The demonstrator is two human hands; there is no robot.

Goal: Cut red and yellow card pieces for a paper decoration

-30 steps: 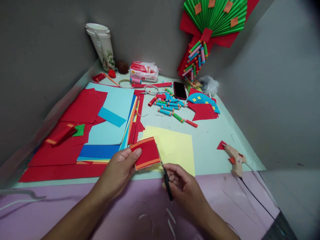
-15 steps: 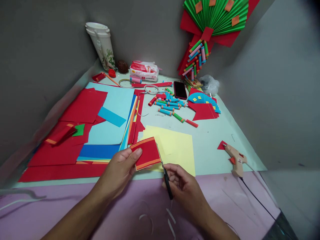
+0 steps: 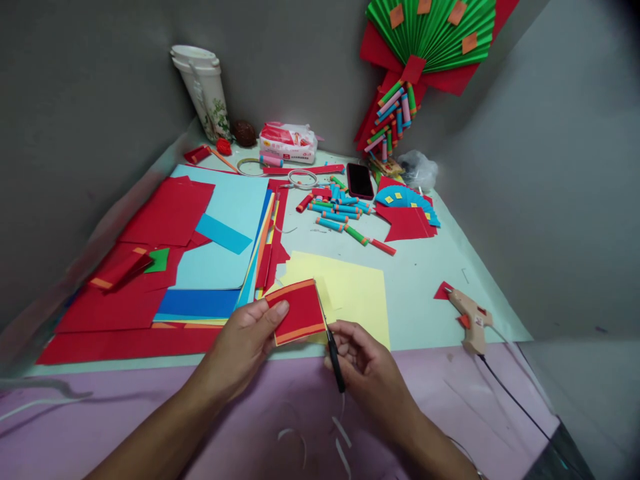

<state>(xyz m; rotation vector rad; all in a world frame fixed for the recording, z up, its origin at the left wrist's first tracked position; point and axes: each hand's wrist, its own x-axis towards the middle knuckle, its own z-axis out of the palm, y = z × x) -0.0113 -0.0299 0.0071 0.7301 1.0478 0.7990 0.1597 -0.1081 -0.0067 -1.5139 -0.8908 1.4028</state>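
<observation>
My left hand (image 3: 254, 333) pinches the left side of a red paper piece (image 3: 303, 308) with orange strips along its upper and lower edges. In my right hand (image 3: 363, 357) is a pair of scissors (image 3: 334, 357) with black handles, its blades along the right edge of the red piece. Both hands are over the front of the table. Beneath and behind the paper lies a pale yellow sheet (image 3: 360, 293). Thin white paper strips (image 3: 343, 457) lie below the right hand.
Stacked coloured papers (image 3: 225, 190) cover the left side. Small paper rolls (image 3: 340, 212), a phone (image 3: 360, 181) and a tissue pack (image 3: 288, 141) lie towards the back. A glue gun (image 3: 474, 320) with a cord rests at right; a white cup (image 3: 204, 93) stands back left.
The red paper has shifted slightly right and down with my left hand. The scissors have stayed at its right edge, and their blades look more open along it.
</observation>
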